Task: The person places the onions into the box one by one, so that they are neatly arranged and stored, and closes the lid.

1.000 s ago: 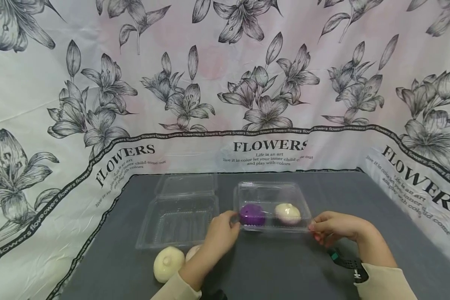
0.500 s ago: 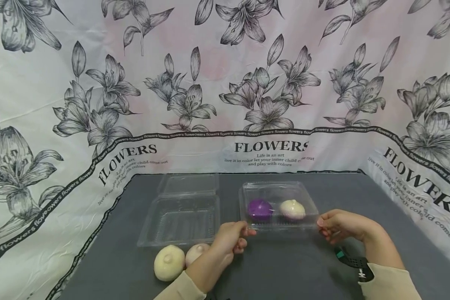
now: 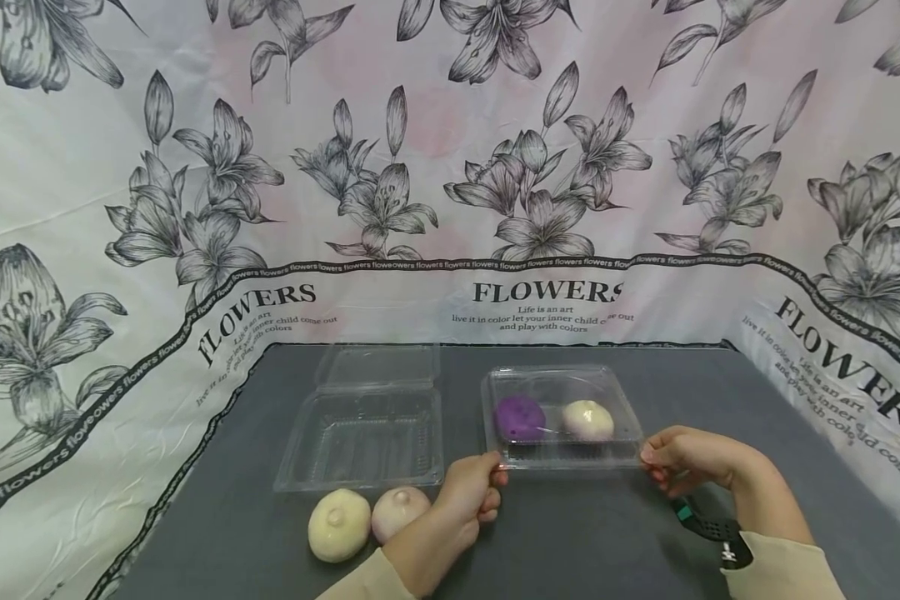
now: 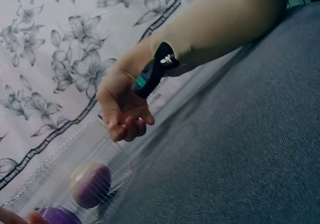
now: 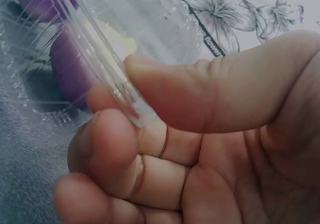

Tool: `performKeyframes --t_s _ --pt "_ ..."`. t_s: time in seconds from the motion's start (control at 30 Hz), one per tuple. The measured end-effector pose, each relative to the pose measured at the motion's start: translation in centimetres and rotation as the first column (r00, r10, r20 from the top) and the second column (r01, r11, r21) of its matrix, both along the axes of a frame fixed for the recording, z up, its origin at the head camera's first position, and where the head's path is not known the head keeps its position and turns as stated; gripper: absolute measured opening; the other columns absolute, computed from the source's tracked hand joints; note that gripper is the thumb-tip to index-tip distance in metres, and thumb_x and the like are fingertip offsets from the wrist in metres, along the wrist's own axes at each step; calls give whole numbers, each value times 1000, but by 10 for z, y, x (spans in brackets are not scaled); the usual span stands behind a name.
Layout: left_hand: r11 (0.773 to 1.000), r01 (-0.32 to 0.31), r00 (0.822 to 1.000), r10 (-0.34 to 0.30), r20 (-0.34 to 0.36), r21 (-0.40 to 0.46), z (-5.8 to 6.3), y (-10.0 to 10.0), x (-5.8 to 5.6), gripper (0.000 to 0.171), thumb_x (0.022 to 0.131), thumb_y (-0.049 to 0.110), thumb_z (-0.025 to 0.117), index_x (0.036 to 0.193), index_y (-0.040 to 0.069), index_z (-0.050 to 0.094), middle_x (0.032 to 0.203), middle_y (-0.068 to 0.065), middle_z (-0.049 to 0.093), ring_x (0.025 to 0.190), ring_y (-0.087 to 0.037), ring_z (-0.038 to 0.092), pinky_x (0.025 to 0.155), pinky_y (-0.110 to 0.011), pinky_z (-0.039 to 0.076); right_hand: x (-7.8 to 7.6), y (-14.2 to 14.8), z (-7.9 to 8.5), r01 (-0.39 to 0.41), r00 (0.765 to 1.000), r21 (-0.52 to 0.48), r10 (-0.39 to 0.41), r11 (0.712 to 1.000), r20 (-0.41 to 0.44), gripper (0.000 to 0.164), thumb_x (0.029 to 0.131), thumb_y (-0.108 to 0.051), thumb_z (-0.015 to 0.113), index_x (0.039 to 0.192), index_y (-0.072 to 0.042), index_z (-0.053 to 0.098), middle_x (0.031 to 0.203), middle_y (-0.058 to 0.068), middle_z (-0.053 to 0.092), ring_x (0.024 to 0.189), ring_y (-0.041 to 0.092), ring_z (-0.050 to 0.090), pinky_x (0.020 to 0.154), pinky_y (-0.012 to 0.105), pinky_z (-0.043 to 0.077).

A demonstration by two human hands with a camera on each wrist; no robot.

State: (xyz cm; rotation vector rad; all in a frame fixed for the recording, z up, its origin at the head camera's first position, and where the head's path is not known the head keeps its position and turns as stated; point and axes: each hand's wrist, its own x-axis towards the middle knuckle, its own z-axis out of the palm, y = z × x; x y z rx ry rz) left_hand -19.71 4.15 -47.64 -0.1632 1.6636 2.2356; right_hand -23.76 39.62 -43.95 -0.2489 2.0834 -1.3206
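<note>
A clear plastic clamshell box [image 3: 562,458] sits at the centre right in the head view, its lid over a purple round piece [image 3: 520,418] and a cream-topped, purple-bottomed round piece [image 3: 588,420]. My left hand [image 3: 457,500] pinches the box's front left corner, fingers curled. At the front right corner my right hand [image 3: 693,458] grips the rim; in the right wrist view, thumb [image 5: 170,92] and index finger squeeze the clear layered edge. Left of the left hand lie a cream round piece with a nub [image 3: 339,527] and a pinkish one [image 3: 401,512], partly behind that wrist.
A second clear clamshell box [image 3: 292,462] stands at the left with its lid folded back. Both boxes rest on a dark grey tabletop [image 3: 570,542]. Flower-printed curtain [image 3: 390,308] closes off the back and sides.
My left hand has moved from the box's left side to its front left corner, its fingers first extended, then curled there. The box has shifted slightly right. My right hand keeps its grip.
</note>
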Motion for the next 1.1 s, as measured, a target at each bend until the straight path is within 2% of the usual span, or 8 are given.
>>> performKeyframes --t_s 0.33,0.53,0.77,0.9,1.1 --pt "997 -73 996 75 -53 40 -3 2 0 21 105 16 55 86 8 57 68 4 51 45 -1 28 42 -15 23 -8 1 -8 -16 999 -123 21 992 38 28 107 -18 48 83 -13 61 77 1 57 71 15 56 72 38 53" --pt "994 -93 993 96 -70 51 -6 6 0 24 105 14 54 82 9 55 68 3 50 48 -2 29 43 -15 23 -10 -1 -12 33 999 -143 -29 989 33 27 106 -18 50 83 -14 62 76 0 56 75 18 59 74 37 52" --pt "991 -118 988 123 -91 62 -11 7 -3 24 104 9 51 80 9 51 68 2 47 50 -2 28 43 -15 22 -5 -6 -14 111 994 -116 -109 987 26 23 104 -14 54 84 -13 66 71 -1 54 71 17 59 71 32 54" --pt "988 -139 985 145 -97 66 -11 7 -5 24 103 9 52 80 8 52 67 1 47 49 -2 27 42 -16 21 -4 -6 -11 93 996 -126 -89 988 31 24 106 -14 52 87 -10 66 70 -2 52 69 15 60 68 31 53" --pt "986 -128 988 135 -72 103 -13 8 -5 21 105 16 54 85 8 55 69 3 50 46 -2 29 42 -15 24 -4 -4 -6 49 997 -136 -41 989 64 26 106 -15 50 86 -11 66 69 -2 53 68 15 61 65 30 51"
